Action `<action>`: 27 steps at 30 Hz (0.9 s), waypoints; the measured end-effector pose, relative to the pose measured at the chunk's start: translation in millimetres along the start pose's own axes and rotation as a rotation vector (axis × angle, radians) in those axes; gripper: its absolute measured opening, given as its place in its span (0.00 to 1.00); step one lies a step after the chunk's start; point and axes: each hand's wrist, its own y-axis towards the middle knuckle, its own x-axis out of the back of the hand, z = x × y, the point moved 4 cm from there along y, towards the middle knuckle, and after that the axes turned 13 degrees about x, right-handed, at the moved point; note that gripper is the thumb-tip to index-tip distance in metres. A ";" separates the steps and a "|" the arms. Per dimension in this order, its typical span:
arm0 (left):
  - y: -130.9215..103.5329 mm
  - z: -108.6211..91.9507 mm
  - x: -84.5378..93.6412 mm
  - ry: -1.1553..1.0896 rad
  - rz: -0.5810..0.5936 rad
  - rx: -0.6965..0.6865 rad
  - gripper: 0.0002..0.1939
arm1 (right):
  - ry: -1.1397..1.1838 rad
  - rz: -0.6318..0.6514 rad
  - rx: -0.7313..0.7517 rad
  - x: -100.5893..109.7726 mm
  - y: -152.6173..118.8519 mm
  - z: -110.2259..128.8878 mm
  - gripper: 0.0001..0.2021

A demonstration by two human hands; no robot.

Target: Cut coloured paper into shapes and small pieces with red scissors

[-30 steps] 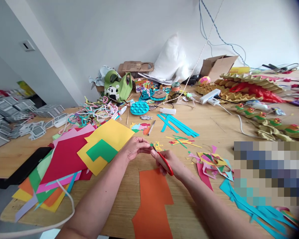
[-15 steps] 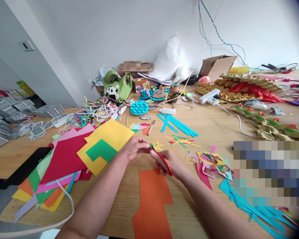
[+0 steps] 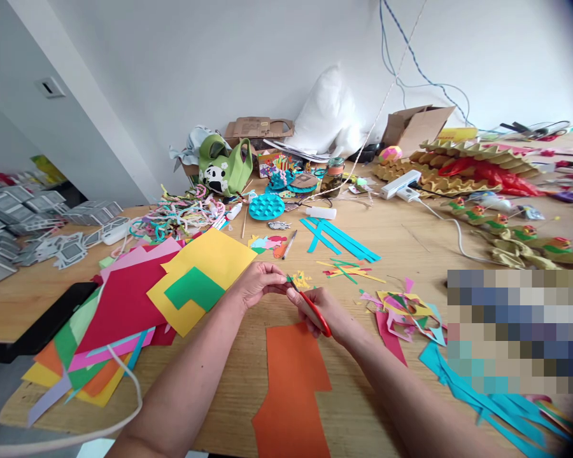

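My right hand is wrapped round a pair of red-handled scissors, whose blades point up and to the left. My left hand is closed in a pinch right at the blade tips; what its fingers hold is too small to make out. Just beyond the blades lies a little heap of yellow paper snippets. Below my hands an orange paper sheet with notched edges rests on the wooden table. To the left of my left hand, a green paper piece lies on a yellow sheet.
Coloured paper sheets pile up at left. Blue strips, thin coloured strips and paper scraps lie ahead and right. A pen, a blue bumpy disc and a power strip sit farther back.
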 end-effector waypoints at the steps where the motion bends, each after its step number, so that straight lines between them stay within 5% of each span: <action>1: 0.0 0.0 -0.1 0.002 0.002 0.000 0.10 | -0.001 0.000 0.000 0.0 0.1 -0.1 0.28; 27: 1.7 1.6 5.9 0.004 -0.012 0.004 0.10 | -0.029 -0.037 0.009 2.7 1.9 -3.2 0.28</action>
